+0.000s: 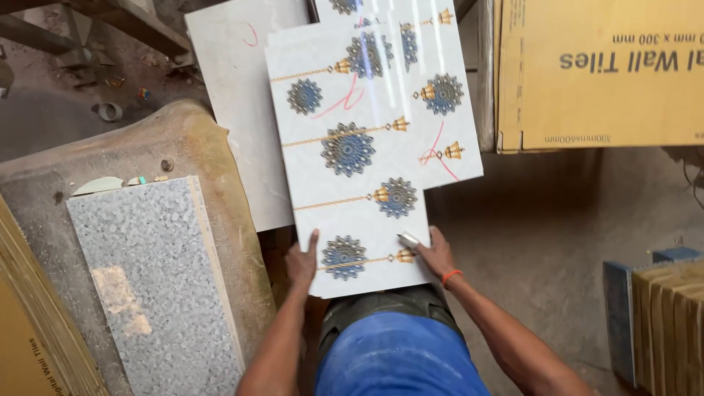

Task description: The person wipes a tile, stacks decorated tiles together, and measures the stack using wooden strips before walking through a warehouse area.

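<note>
A glossy white tile [352,169] printed with blue medallions and gold bell chains lies in front of me, marked with red lines. My left hand [301,262] presses on its near left corner, fingers spread flat. My right hand [435,253] rests at the near right edge and pinches a small silvery tool [408,240] whose tip touches the tile surface. A second tile of the same pattern [447,110] lies partly under it to the right, and a plain pale tile [235,110] lies under both on the left.
A grey speckled tile [158,279] lies on a worn dusty board [183,139] at left. Yellow cardboard tile boxes stand at upper right [601,73] and lower left [29,345]. A stack of tiles on edge [664,323] stands at right on the dusty concrete floor [543,220].
</note>
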